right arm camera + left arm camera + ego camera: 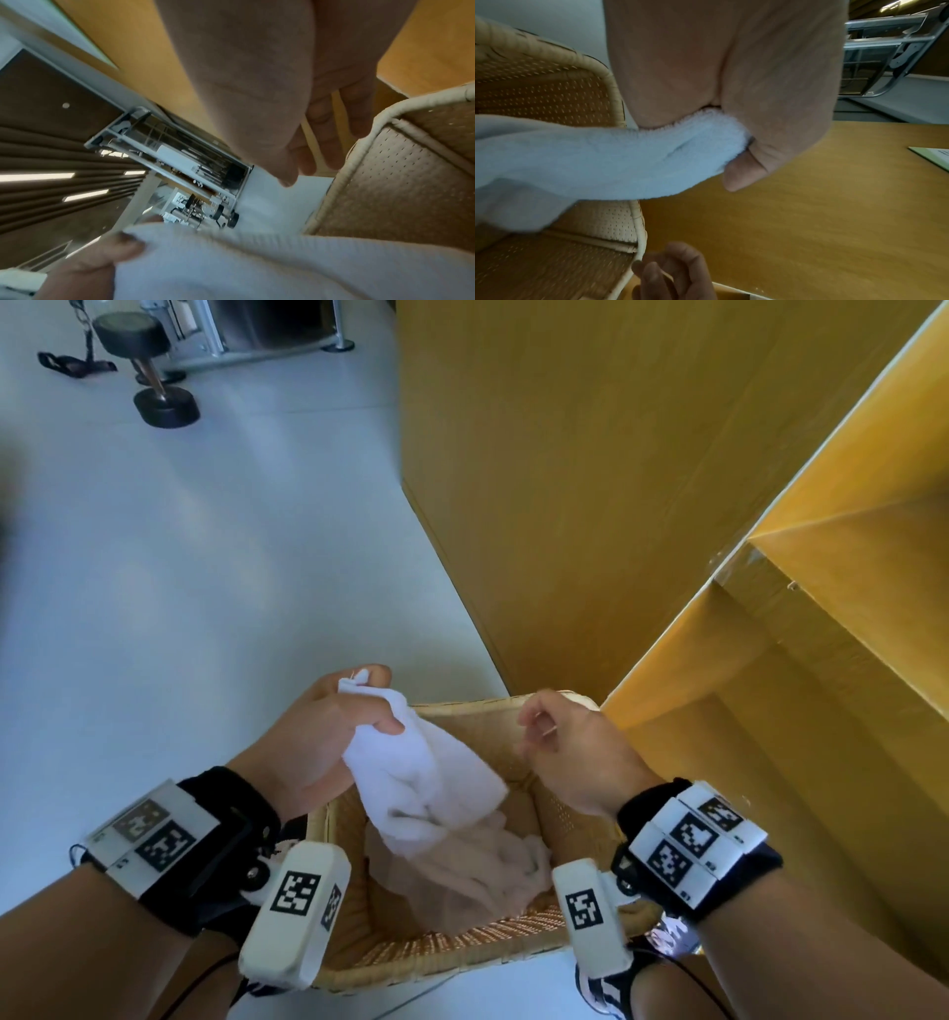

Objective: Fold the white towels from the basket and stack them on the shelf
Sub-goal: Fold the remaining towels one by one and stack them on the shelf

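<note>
Gripping a white towel (pixel 411 762) above the basket (pixel 462 708) rim, left hand (pixel 328 737), right hand (pixel 570 752) loosely curled, holding nothing, beside shelf (pixel 719 660) edge.

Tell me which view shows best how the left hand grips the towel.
The left wrist view: the left hand pinches a bunched corner of the white towel close up. The head view shows hand and towel hanging over the basket, from above. The right wrist view shows only a thumb at the towel's edge.
</note>
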### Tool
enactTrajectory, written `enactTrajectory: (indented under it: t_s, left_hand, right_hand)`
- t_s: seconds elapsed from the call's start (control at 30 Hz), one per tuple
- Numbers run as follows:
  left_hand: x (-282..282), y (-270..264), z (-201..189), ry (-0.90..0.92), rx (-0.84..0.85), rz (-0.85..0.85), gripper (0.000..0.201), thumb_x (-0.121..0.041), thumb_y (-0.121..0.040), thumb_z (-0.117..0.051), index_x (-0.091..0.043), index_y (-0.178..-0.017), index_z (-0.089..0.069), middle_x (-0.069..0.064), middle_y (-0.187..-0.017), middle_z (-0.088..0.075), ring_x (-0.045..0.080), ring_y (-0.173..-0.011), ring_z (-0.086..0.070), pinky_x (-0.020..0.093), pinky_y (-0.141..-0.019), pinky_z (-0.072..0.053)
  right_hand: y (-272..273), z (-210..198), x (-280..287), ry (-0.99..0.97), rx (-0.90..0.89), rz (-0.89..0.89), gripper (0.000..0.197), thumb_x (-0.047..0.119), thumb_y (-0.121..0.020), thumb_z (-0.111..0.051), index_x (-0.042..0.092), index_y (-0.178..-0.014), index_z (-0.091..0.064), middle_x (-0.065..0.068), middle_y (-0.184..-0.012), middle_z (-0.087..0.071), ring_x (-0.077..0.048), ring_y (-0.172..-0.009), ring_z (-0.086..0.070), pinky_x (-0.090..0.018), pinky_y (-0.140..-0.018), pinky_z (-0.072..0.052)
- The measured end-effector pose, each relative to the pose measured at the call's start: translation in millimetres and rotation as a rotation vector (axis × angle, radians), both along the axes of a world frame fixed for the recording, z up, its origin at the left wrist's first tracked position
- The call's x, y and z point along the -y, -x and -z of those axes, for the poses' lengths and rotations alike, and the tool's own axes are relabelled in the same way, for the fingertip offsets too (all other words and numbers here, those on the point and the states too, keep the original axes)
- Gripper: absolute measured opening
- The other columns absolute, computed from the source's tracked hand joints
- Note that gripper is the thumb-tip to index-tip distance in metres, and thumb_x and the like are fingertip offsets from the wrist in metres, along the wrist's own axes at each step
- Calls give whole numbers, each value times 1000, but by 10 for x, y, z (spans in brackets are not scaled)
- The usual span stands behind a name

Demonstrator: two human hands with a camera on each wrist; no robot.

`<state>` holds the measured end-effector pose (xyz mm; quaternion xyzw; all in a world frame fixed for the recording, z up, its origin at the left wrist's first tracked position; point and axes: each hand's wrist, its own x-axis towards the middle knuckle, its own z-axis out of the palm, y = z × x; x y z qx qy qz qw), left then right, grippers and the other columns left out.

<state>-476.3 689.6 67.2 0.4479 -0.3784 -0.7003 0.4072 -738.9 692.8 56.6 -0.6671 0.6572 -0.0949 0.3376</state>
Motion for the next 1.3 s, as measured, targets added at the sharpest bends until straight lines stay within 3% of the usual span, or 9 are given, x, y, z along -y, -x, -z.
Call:
enactTrajectory:
  t_s: [0.07, 0.2, 0.27, 0.43, 0.57, 0.73, 0.9, 1.0, 1.3]
  left_hand:
    - [-39, 32, -1, 2, -32, 44, 47, 5, -70, -56, -18, -71, -15, 5, -71, -13, 23, -61, -18, 27, -50, -22]
    - [-103, 79, -46, -39, -119, 113, 43, 9, -72, -52, -23, -65, -24, -2, -62, -24, 17, -49, -34, 22, -48, -30]
    - [-117, 72, -85, -52, -147, 132, 43, 9, -72, -52, -24, -64, -26, -2, -62, -21, 18, -51, -27, 23, -49, -26]
    - [-114, -29, -188, -71, -227, 129, 51, 6, -59, -62, -25, -65, -23, 0, -62, -16, 23, -60, -15, 29, -52, -17]
    - [-102, -144, -202, -84, -235, 60, 45, 6, -61, -58, -27, -63, -28, 1, -69, -15, 22, -60, -30, 30, -54, -23]
    - [-66, -264, -135, -113, -196, -7, 35, 0, -67, -51, -25, -63, -27, 2, -68, -16, 27, -69, -15, 37, -62, -13]
    - [-59, -293, 1, -229, -86, 52, 50, -36, -78, -69, -16, -63, -25, 3, -66, -11, 23, -59, -12, 32, -56, -15]
    - [-43, -243, 58, -348, 24, 142, 63, -66, -90, -54, -9, -64, -46, 6, -59, -33, 21, -50, -33, 29, -50, -30]
    - [-32, 26, 198, -517, 75, 161, 72, -71, -100, -45, -11, -129, -72, 12, -94, -62, 26, -77, -58, 36, -72, -49]
  right_hand:
    - [-95, 55, -17, -21, 21, -50, 29, 32, -95, -75, 39, -115, -56, 17, -112, -66, -10, -107, -64, -31, -91, -54]
    - [-273, 122, 12, -46, 26, -150, 52, 27, -88, -81, 50, -124, -50, 21, -130, -60, -8, -120, -58, -17, -79, -42]
    - [-354, 153, 19, -50, 35, -204, 64, 21, -87, -81, 49, -136, -51, 16, -141, -57, -10, -127, -55, -23, -91, -46]
    - [-479, 196, 74, -77, -52, -401, 46, 24, -98, -69, 33, -142, -60, 6, -153, -51, -16, -141, -45, -39, -118, -40]
    - [-545, 238, 74, -130, -150, -454, 17, 25, -98, -63, 18, -111, -71, -2, -112, -72, -23, -100, -65, -40, -89, -53]
    - [-497, 263, 131, -15, -129, -150, 40, 6, -97, -59, 29, -130, -65, -1, -115, -73, -26, -107, -66, -36, -86, -51]
    - [-450, 171, 199, 208, 18, 13, 36, -8, -83, -53, 24, -96, -63, 3, -81, -67, -22, -80, -62, -34, -65, -48]
    - [-490, 81, 121, 363, 173, -41, 32, -9, -76, -55, 20, -87, -63, 7, -73, -61, -14, -70, -55, -28, -58, -37]
    - [-622, -51, -111, 555, 274, -249, 34, -12, -72, -69, 16, -91, -73, 9, -86, -71, -10, -80, -62, -29, -68, -49]
